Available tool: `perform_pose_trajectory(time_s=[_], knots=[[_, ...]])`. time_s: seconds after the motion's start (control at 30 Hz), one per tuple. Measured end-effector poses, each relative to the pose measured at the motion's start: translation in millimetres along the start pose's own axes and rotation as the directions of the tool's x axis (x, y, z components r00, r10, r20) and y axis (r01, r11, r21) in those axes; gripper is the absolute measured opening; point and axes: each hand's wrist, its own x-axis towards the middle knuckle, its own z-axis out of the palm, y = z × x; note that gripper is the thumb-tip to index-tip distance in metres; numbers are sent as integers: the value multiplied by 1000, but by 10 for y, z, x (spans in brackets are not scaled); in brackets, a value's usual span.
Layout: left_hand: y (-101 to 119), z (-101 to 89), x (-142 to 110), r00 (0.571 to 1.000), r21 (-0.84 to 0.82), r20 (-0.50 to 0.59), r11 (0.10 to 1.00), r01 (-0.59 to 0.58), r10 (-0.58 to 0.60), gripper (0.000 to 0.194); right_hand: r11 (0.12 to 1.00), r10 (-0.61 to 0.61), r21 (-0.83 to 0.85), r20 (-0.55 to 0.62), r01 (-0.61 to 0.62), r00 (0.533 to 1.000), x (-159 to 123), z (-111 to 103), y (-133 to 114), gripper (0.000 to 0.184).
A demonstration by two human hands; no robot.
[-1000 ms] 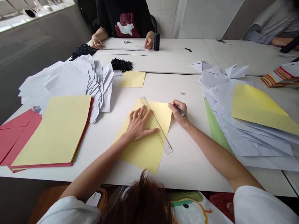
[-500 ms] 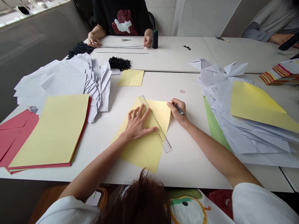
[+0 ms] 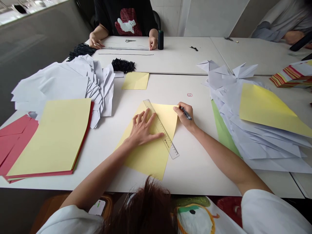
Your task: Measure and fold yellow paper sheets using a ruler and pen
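A yellow sheet of paper (image 3: 146, 159) lies at a slant on the table in front of me. Across it runs a clear ruler (image 3: 165, 138), its near end reaching past the paper's edge. My left hand (image 3: 142, 130) rests flat with fingers spread, pressing the sheet and the ruler, its thumb on the ruler. At the sheet's far right corner is my right hand (image 3: 186, 113), fingers closed around a dark pen (image 3: 186, 113). The thumb and fingertips touch the paper's corner, and the pen's tip cannot be made out.
To the left are white paper (image 3: 56, 81), a yellow-topped stack (image 3: 51, 136) and red envelopes (image 3: 17, 139). White folded papers (image 3: 263, 139) with a yellow sheet (image 3: 265, 107) pile up at right. Beyond, a co-worker's hands (image 3: 152, 43) stay near scissors (image 3: 130, 41) and black strands (image 3: 123, 66).
The whole view has shifted slightly. Both my hands, the ruler and the paper keep their places relative to each other. The black strand between the co-worker's hands no longer shows clearly.
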Motion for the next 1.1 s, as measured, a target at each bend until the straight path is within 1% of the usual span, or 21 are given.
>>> perform_pose_trajectory(time_s=[0.13, 0.33, 0.47, 0.63, 0.83, 0.97, 1.1], knots=[[3, 0, 0, 1000, -15, -6, 1000, 2, -2, 106, 1000, -1, 16, -12, 1, 1000, -5, 5, 14, 38], [-7, 2, 3, 1000, 13, 9, 1000, 1, -1, 108, 999, -33, 25, -8, 33, 999, -15, 19, 5, 43], [-10, -3, -1, 1000, 40, 26, 999, 2, -3, 111, 999, -45, 27, 29, 44, 999, -57, 21, -55, 45], [-20, 13, -8, 1000, 33, 10, 999, -4, 4, 111, 999, -28, -32, 84, 31, 996, -168, 38, -124, 41], [-25, 35, -5, 1000, 9, -21, 1000, -7, 8, 118, 994, -30, -101, 82, 38, 996, -309, 129, -188, 36], [-21, 33, -9, 1000, 30, -8, 1000, -7, 7, 119, 997, -17, -73, 79, 22, 997, -387, 207, -243, 36], [-26, 34, -16, 1000, 57, -2, 998, -6, 7, 118, 998, -30, -52, 81, 34, 996, -436, 281, -301, 37]])
